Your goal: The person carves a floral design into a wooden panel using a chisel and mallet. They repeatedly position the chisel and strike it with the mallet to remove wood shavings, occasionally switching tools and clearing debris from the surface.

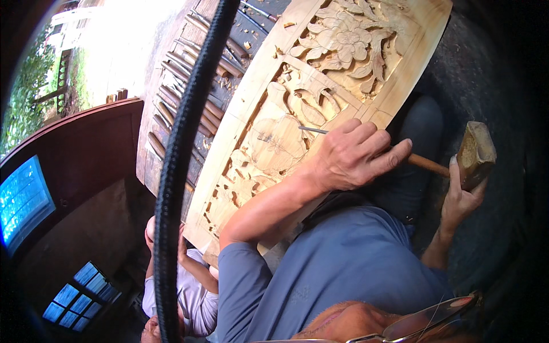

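A pale wooden panel (320, 54) carved with flowers and leaves runs diagonally before me. My left hand (357, 153) is closed around a chisel (428, 164), its thin metal blade pointing left over the carved flower. The brown wooden handle sticks out to the right of my fist. Whether the blade's tip touches the wood I cannot tell. At the right, my right hand (461, 200) grips a block-shaped wooden mallet (479, 150), close to the end of the chisel handle. The mallet's lower part is hidden by my fingers.
Several wooden-handled carving tools (215, 110) lie in a row on the dark workbench (150, 106) beyond the panel, among wood chips. A black braided cable (182, 148) crosses the view. Another person (191, 291) sits at the lower left, near the panel's end.
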{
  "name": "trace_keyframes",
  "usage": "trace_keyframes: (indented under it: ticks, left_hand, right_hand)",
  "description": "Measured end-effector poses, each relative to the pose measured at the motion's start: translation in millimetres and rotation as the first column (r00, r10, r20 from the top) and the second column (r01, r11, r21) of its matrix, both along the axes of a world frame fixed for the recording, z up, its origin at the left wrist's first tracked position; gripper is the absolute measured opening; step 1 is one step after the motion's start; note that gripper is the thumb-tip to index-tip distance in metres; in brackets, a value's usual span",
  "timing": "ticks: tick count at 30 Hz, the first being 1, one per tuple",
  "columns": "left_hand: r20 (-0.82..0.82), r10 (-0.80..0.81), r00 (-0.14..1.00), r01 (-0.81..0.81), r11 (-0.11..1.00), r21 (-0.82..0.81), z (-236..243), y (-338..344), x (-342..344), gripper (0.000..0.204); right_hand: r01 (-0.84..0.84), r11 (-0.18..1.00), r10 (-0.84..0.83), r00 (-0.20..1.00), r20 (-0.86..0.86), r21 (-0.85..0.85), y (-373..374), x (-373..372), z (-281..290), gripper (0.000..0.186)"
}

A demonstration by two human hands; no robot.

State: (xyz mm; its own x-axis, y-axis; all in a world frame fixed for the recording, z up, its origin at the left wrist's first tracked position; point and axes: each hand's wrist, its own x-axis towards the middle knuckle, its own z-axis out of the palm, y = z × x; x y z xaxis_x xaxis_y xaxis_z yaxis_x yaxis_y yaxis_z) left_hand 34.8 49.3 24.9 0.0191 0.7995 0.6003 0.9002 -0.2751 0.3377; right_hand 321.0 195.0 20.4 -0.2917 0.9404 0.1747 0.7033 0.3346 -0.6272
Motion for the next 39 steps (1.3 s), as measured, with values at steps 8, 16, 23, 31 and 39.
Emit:
trace_keyframes:
  ticks: [8, 16, 23, 31, 39]
  left_hand:
    - [0.451, -0.002, 0.892, 0.052, 0.994, -0.098, -2, 5, 9, 0.019]
    - [0.504, -0.045, 0.862, 0.108, 0.989, -0.098, 0, -3, 13, 0.019]
    - [0.486, -0.093, 0.869, 0.177, 0.976, -0.129, -1, -13, 10, 0.031]
    - [0.45, -0.081, 0.889, 0.191, 0.96, -0.205, -2, -20, 12, 0.027]
    - [0.383, -0.097, 0.919, 0.241, 0.906, -0.349, 3, -22, -1, 0.027]
  right_hand:
    - [-0.243, 0.97, 0.242, 0.969, 0.056, 0.022, -15, 16, -5, 0.069]
    - [-0.316, 0.934, 0.302, 0.947, 0.107, 0.166, -32, 38, -5, 0.08]
    - [-0.395, 0.846, 0.413, 0.91, 0.027, 0.358, -46, 4, 31, 0.056]
    - [-0.478, 0.811, 0.493, 0.869, 0.046, 0.337, -56, 16, 19, 0.056]
    - [-0.599, 0.652, 0.596, 0.784, 0.175, 0.466, -59, 7, 14, 0.066]
